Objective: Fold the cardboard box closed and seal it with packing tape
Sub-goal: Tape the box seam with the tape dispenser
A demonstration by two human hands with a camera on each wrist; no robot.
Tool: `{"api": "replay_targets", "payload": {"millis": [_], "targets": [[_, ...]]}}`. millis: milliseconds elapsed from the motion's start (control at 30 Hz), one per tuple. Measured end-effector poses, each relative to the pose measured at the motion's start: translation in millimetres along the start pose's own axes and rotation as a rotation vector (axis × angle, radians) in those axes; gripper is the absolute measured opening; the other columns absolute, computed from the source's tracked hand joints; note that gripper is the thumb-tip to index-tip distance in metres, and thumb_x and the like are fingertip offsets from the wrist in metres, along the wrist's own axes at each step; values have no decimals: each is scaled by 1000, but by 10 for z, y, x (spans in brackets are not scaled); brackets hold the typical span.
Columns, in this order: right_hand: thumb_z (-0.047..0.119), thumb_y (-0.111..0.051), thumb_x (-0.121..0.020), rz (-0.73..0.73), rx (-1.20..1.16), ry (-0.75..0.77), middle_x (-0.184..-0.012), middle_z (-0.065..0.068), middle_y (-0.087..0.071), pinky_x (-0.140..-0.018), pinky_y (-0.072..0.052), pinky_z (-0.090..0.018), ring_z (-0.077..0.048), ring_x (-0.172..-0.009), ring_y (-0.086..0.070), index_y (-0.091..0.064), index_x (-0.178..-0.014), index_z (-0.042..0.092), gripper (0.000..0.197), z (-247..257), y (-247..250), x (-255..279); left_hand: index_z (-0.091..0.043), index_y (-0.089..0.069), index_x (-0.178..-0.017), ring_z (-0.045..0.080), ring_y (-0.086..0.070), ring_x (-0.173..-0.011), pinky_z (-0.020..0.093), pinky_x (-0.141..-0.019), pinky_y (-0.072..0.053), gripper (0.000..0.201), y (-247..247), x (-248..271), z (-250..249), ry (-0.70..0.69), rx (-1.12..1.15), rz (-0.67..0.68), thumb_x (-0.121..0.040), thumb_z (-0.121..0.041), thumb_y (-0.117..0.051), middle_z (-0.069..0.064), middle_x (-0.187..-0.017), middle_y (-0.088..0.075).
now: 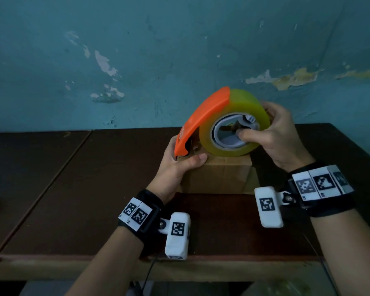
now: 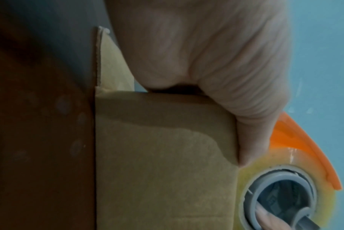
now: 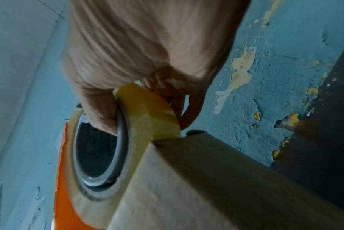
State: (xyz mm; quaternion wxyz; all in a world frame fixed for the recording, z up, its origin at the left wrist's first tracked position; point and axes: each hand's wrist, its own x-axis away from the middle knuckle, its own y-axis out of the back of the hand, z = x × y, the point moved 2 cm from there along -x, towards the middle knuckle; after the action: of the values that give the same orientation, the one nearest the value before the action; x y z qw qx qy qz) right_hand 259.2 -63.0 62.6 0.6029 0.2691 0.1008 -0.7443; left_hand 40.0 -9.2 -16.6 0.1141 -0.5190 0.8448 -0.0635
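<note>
- the tape dispenser (image 1: 226, 124) (orange guard, yellowish roll) is grasped by the right hand (image 1: 273, 133), resting on the cardboard box (image 1: 218, 176).
- the box's top left edge is gripped by the left hand (image 1: 179, 165) on the brown table (image 1: 73, 189).

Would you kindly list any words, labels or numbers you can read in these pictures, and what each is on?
No readable words or numbers.
Wristbands and wrist cameras: black-and-white square code markers only; tiny characters beneath are too small to read.
Orange tape dispenser: a white mark at its lower end, too blurred to read.
Cardboard box: no print visible.
</note>
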Motion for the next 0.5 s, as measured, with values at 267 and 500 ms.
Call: {"api": "replay_targets", "payload": {"millis": [267,500], "targets": [[6,-81,-66,25,18,-1,-93,-11,-73,-86,-57,-56,-36,-91,-70,-69,-97,17,35,79,44,5,-7,-48,-140,30,-61,-129,52,-112,-46,71,3,25,-29,-2,-24,1,-76,-10,-79,17,-139,-61],[-5,-69,-67,-87,-98,-34,-94,-10,-75,-86,-60,-47,-30,-92,-73,-72,-93,13,32,-11,291,52,-16,-54,-133,25,-66,-111,45,-97,-55,76,-29,65,-80,-1,-9,9,-64,-27,-85,6,-124,-64]]}}
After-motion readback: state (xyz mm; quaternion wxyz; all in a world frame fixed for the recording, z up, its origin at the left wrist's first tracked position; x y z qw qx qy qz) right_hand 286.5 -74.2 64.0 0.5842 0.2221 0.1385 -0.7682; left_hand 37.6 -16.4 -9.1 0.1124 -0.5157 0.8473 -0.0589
